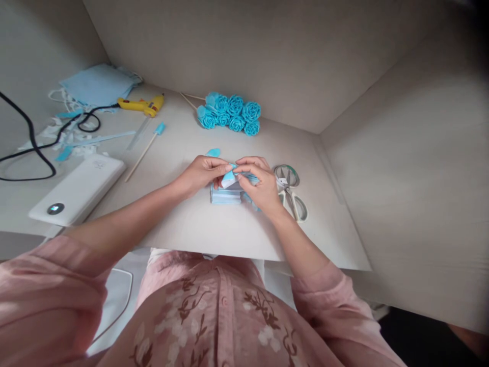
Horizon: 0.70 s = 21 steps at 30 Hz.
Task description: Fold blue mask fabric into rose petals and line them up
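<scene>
Left of the hands lies a blue-tipped wooden stick [141, 157]. The left hand [203, 172] pinches a folded blue-and-white fabric piece [229, 179] held between both hands, its long axis seemingly slanting down-left; the right hand [262, 184] pinches it too, neither nearer. Scissors [288, 188] lie just right.
</scene>
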Each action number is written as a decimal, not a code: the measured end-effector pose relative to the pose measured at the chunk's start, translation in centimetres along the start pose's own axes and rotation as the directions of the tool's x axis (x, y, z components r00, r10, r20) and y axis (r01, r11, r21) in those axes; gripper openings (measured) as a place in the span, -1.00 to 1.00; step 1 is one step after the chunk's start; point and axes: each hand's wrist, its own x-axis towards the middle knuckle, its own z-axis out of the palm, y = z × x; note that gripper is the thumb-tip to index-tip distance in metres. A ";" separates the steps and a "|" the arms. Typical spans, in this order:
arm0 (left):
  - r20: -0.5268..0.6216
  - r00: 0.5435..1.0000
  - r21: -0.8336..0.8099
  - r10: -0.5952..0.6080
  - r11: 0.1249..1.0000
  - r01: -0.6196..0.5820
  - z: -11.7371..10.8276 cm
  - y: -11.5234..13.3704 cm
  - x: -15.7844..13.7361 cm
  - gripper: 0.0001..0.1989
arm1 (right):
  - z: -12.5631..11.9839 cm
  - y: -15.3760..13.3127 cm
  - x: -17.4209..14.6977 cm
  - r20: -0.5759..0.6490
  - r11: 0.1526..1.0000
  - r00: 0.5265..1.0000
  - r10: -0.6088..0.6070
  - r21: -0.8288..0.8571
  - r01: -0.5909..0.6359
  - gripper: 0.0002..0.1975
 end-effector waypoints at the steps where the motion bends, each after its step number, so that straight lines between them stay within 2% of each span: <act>1: -0.011 1.000 -0.002 -0.005 1.000 0.005 0.0 0.0 0.0 -0.62 | 0.0 0.0 0.0 0.007 1.000 1.000 0.003 -0.006 -0.003 -0.84; 4: -0.052 0.999 -0.003 -0.014 1.000 0.013 0.2 0.2 0.0 -0.65 | -0.1 -0.3 0.0 0.037 1.000 0.999 0.006 -0.012 -0.006 -0.87; 7: -0.093 0.996 0.013 0.004 1.000 -0.003 0.4 0.4 0.0 -0.70 | -0.6 -0.9 0.0 0.088 0.998 0.996 0.031 0.055 -0.036 -0.84; 11: -0.106 0.994 0.033 0.029 0.999 -0.026 0.5 0.3 -0.1 -0.72 | -1.1 -1.3 0.0 0.092 0.964 0.974 0.208 0.150 -0.220 -0.68; 14: -0.102 0.993 0.046 0.053 0.998 -0.048 0.3 0.1 -0.1 -0.71 | -0.9 -1.1 0.1 0.113 0.939 0.950 0.292 0.157 -0.308 -0.70; 21: -0.122 0.988 0.074 0.096 0.993 -0.088 0.3 0.0 -0.1 -0.73 | -0.5 -1.2 0.3 0.246 0.931 0.917 0.316 0.107 -0.349 -0.68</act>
